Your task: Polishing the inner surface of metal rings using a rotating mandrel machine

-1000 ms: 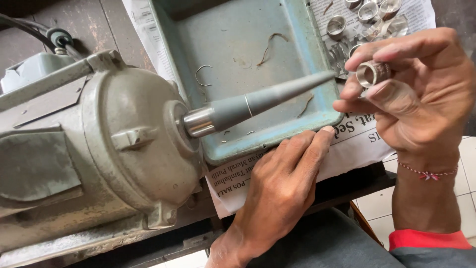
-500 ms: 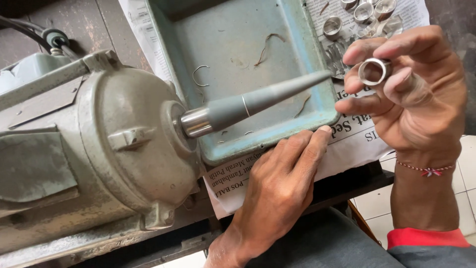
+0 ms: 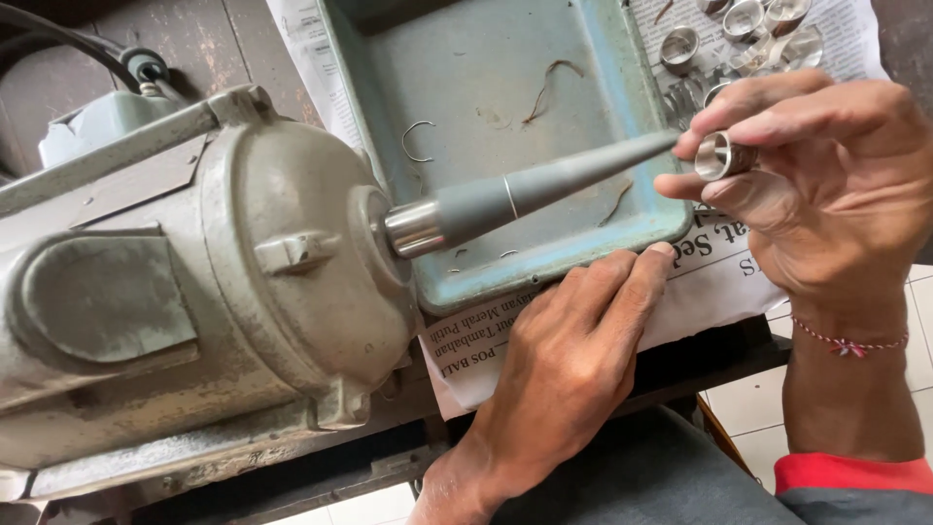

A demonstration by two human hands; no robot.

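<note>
My right hand is up at the tip of the tapered spindle, thumb and forefinger pinched tight on a small silver ring. The ring's open end faces the spindle's point, just beside it; whether metal meets metal I can't tell. The spindle juts from the face of the grey motor, which fills the left of my view, its black cable running off at the top.

My left hand lies flat, palm down, fingers together and holding nothing, fingertips on the newspaper right at the near rim of the blue-green metal tray. The tray sits under the spindle, with a few bent wire scraps scattered on its floor.

Beyond my right hand, at the top right, more silver rings lie loose on the newspaper. A thin red cord bracelet circles my right wrist.
</note>
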